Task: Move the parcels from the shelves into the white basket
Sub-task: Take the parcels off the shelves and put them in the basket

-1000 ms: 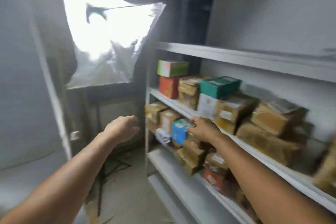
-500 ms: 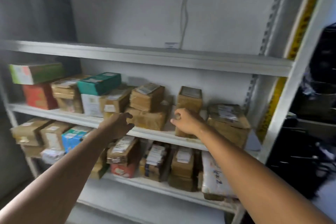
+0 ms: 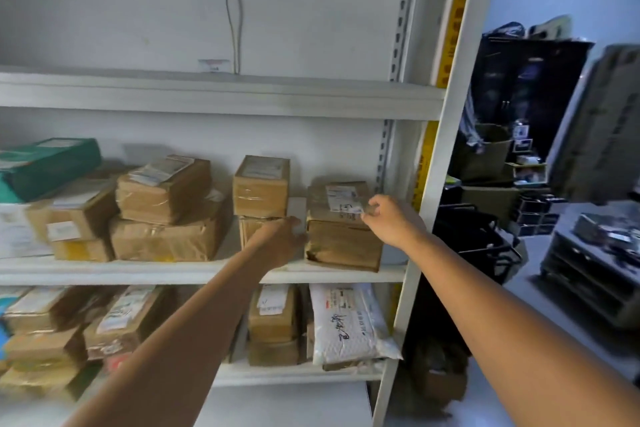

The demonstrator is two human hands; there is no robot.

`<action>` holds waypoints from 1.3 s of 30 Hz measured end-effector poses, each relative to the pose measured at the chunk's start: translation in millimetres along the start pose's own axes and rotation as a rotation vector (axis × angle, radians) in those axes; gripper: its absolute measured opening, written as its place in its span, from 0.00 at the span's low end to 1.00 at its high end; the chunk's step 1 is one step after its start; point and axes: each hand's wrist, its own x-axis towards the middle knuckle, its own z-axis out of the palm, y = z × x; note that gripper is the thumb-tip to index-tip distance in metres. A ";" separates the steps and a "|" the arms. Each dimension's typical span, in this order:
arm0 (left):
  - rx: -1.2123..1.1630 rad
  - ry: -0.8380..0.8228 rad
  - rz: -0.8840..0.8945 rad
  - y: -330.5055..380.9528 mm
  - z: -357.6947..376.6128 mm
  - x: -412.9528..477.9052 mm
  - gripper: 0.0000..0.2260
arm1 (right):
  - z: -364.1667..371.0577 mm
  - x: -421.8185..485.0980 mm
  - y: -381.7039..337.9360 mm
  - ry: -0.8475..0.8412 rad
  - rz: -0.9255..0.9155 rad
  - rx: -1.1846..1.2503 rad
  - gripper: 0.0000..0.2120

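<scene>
Fingers of my right hand [image 3: 388, 220] curl over the top corner of the brown parcel [image 3: 341, 243], at the right end of the middle shelf [image 3: 156, 270]. My left hand [image 3: 285, 243] flanks its other side, probably to steady the lift; its grip I cannot tell.

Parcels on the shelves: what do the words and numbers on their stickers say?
No text reads clearly.
White mailer bag: black handwritten characters, too blurred to read.
Label on the right-end brown parcel: too small.
Yellow strip: dark print, blurred.
Small shelf tag: blurred.
</scene>
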 end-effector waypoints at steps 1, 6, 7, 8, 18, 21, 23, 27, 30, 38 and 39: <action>-0.005 -0.008 0.030 3.6 4.8 6.4 0.17 | 0.5 3.2 5.3 0.018 0.017 -0.044 0.20; -0.166 0.027 0.076 15.9 26.2 31.7 0.19 | 8.9 14.1 20.2 -0.054 0.145 -0.031 0.22; -0.201 0.020 0.059 15.3 27.9 37.1 0.21 | 14.2 16.3 20.3 -0.095 0.178 0.021 0.21; -0.235 0.002 0.043 13.5 30.2 42.6 0.22 | 19.0 17.1 19.1 -0.121 0.210 0.075 0.20; -0.654 -0.085 0.027 0.7 34.8 43.5 0.23 | 36.7 -0.4 12.4 -0.025 0.290 0.455 0.12; -0.750 -0.093 0.028 -1.5 32.7 28.7 0.25 | 40.1 -19.2 12.7 0.030 0.268 0.534 0.11; -0.791 -0.088 0.046 -1.1 31.6 16.2 0.26 | 41.8 -35.1 13.8 0.050 0.269 0.597 0.18; -0.832 -0.088 0.107 1.1 31.7 -8.8 0.29 | 42.7 -68.0 19.3 0.095 0.234 0.696 0.24; -0.895 -0.107 0.141 2.4 34.9 -25.5 0.34 | 37.4 -88.6 20.8 0.089 0.134 0.712 0.19; -0.952 -0.094 0.200 8.9 27.0 -56.8 0.40 | 23.1 -111.9 21.2 0.071 0.059 0.686 0.28; -0.943 -0.091 0.208 9.7 24.8 -59.8 0.40 | 23.2 -113.3 20.5 0.072 0.059 0.700 0.29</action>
